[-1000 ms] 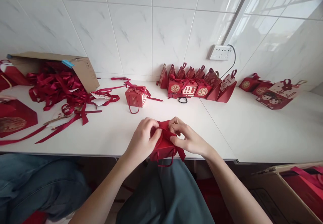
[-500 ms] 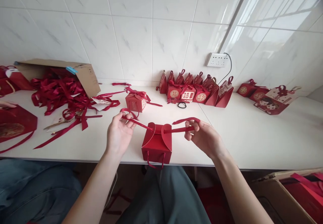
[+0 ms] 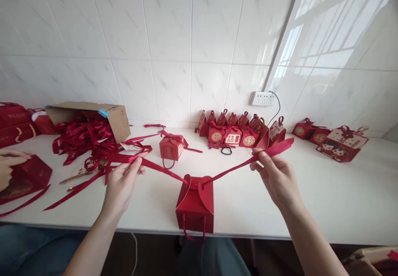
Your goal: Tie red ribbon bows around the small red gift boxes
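A small red gift box [image 3: 195,207] with rounded top flaps stands near the table's front edge, its cord handle hanging down the front. A red ribbon [image 3: 231,169] runs through holes in the flaps and spreads out to both sides. My left hand [image 3: 120,182] pinches one end, up and to the left of the box. Up and to the right, my right hand [image 3: 275,176] pinches the other end, its tail sticking out past the fingers. Both lengths look taut. Behind the box sits another gift box [image 3: 169,148] with a ribbon bow on top.
A cardboard box [image 3: 120,122] spills red ribbons [image 3: 83,137] at the left. Several finished boxes [image 3: 233,137] line the wall, with a black hair tie [image 3: 226,150] before them. A co-worker's hand [image 3: 12,164] rests by a larger red box [image 3: 31,176] at far left.
My hands have moved apart, drawing the ribbon ends outward and straighter. The view has tilted upward, so the table sits lower. The co-worker's hand shows more at the left.
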Demonstrator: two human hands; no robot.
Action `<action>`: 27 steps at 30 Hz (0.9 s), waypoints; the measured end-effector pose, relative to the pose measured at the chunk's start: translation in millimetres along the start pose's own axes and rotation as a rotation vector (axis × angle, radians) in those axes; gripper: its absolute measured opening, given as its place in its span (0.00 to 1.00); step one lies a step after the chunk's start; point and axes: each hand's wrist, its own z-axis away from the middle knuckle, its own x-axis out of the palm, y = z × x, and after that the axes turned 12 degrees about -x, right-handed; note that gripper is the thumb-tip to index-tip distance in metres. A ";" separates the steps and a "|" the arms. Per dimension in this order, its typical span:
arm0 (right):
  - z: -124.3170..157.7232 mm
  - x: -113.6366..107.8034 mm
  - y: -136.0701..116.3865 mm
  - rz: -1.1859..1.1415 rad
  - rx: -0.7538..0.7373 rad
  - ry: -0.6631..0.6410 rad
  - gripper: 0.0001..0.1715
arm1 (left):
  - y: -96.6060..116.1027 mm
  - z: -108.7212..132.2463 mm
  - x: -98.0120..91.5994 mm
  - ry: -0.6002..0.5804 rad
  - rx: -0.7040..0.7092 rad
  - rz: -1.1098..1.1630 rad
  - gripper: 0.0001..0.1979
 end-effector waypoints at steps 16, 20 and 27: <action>-8.4 60.5 -28.9 0.022 -0.040 -0.171 0.20 | 45.9 -2.6 31.4 -0.196 0.111 0.087 0.11; -5.3 76.4 -35.7 0.021 -0.041 -0.220 0.21 | 49.6 9.9 48.2 -0.156 0.272 -0.224 0.15; -2.0 92.3 -42.2 0.014 -0.049 -0.314 0.23 | 51.3 16.7 65.8 -0.347 0.231 -0.155 0.17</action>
